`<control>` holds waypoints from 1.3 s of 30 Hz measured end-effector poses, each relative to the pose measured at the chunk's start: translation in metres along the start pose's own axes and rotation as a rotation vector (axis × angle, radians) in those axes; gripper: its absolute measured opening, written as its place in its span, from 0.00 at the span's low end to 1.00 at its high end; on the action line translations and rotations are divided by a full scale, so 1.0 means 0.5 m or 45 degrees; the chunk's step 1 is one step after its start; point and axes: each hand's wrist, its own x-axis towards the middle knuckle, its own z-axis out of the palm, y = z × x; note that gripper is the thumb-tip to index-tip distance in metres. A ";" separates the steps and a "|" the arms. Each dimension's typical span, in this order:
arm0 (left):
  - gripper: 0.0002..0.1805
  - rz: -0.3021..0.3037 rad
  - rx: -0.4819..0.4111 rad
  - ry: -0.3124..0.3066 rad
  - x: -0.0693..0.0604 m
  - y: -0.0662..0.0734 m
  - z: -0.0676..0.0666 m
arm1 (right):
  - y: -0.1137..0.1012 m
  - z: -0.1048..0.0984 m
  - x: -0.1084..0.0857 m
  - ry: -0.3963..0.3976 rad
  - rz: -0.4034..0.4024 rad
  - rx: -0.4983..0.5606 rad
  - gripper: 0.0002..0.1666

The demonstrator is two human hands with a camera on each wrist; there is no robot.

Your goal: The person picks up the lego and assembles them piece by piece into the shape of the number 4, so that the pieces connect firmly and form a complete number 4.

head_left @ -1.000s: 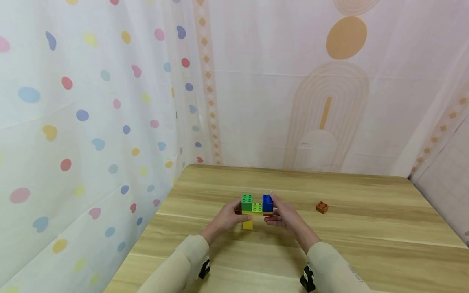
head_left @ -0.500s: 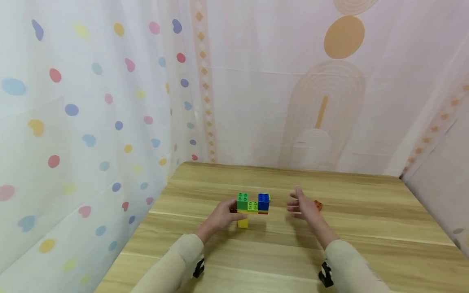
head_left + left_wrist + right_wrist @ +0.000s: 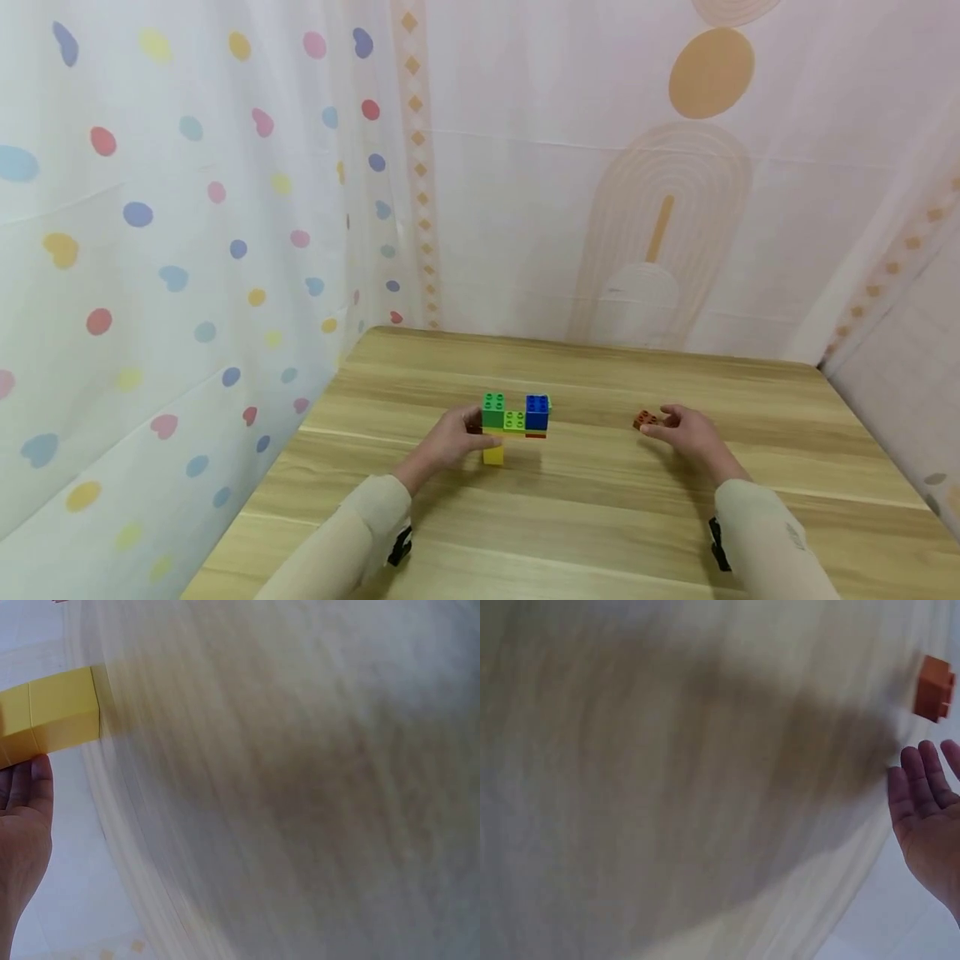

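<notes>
A structure of toy building bricks (image 3: 492,414) stands left of centre in the head view: a green brick and a blue brick (image 3: 537,408) on top, a lime one between, a thin red edge under the blue. Its yellow lower part (image 3: 66,705) fills the corner of the left wrist view. My left hand (image 3: 448,437) grips this part from the left, thumb across the front. Over to the right, my right hand (image 3: 693,437) reaches round a loose orange-brown brick (image 3: 643,419), thumb in front. In the right wrist view, its fingers (image 3: 922,780) are extended and apart from the brick.
Both lie on a wood-grain table (image 3: 570,517). Behind it hangs a pale patterned curtain (image 3: 510,208), and a dotted curtain (image 3: 172,250) runs along the left side. A small light-green bit (image 3: 550,404) shows behind the blue brick.
My right hand has let go of the structure's right end and moved right to the orange-brown brick. My left hand keeps its grip on the structure.
</notes>
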 end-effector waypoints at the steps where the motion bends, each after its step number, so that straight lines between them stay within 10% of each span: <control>1: 0.17 -0.001 -0.003 -0.004 -0.001 0.000 -0.001 | 0.004 0.003 0.002 -0.006 -0.008 -0.022 0.49; 16: 0.16 0.001 -0.040 -0.022 -0.003 -0.001 0.001 | -0.025 0.019 0.032 0.111 -0.105 -0.059 0.27; 28: 0.17 -0.007 -0.038 -0.022 -0.006 -0.007 -0.003 | -0.256 0.039 0.051 0.137 -0.420 0.063 0.29; 39: 0.20 0.018 -0.047 -0.047 -0.014 -0.002 -0.007 | -0.397 0.107 0.025 -0.120 -0.697 -0.032 0.27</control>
